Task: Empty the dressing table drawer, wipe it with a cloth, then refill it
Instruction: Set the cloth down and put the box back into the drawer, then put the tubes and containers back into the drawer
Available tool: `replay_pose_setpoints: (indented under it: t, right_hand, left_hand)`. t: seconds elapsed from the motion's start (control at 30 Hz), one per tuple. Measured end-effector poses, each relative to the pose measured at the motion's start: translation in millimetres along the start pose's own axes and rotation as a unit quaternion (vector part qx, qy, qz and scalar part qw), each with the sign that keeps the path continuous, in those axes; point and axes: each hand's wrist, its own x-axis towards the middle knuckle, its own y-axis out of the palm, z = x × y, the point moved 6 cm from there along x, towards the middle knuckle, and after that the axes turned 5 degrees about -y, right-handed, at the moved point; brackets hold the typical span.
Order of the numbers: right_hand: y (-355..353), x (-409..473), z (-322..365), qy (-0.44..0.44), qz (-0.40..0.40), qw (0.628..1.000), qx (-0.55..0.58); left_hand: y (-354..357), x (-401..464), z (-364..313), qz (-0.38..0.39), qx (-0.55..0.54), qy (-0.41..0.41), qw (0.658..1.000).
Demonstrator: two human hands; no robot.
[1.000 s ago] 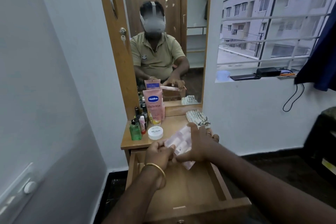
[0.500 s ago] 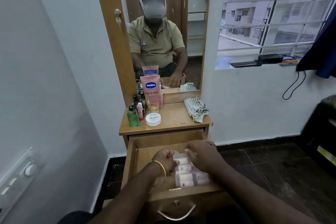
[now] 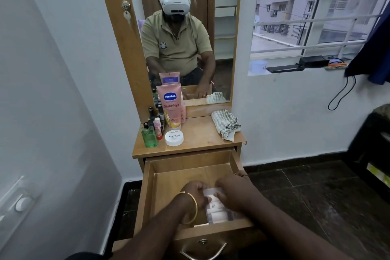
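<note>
Wooden table drawer [image 3: 168, 179] open; your hands, left [image 3: 195, 193] and right [image 3: 233, 191], both grip the clear blister pack [image 3: 216, 210], long axis 12-to-6, front-right corner.

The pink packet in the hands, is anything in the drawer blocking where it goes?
Nothing visible does. Both hands, left and right, hold the pink packet low inside the open drawer, near its front right corner. The wooden floor showing around it looks bare; the part under the hands is hidden.
</note>
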Motion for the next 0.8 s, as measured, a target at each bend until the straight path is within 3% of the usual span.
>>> replay_pose_setpoints:
  t: [0.2,0.3,0.4,0.47,0.53,0.67,0.8]
  right_hand:
    - [12,4,2,0.001,0.078,0.997,-0.011]
    - [18,6,2,0.001,0.107,0.994,-0.025]
    - [19,8,1,0.002,0.116,0.992,-0.041]
    - [8,14,6,0.006,0.067,0.997,-0.042]
    - [-15,27,18,0.004,-0.042,0.999,-0.027]
    - [-57,68,47,0.005,-0.238,0.964,0.120]
    - [-69,115,71,0.039,-0.305,0.941,0.144]
  left_hand:
    - [6,9,2,0.032,0.082,0.035,0.996]
    - [6,13,7,0.047,0.061,0.044,0.996]
    - [-15,13,8,0.008,0.012,0.060,0.998]
    - [-41,13,12,-0.034,-0.059,0.060,0.996]
    - [-66,15,17,-0.074,-0.136,0.066,0.986]
    - [-100,24,32,-0.154,-0.302,0.054,0.939]
    - [-113,29,47,-0.201,-0.374,0.052,0.904]
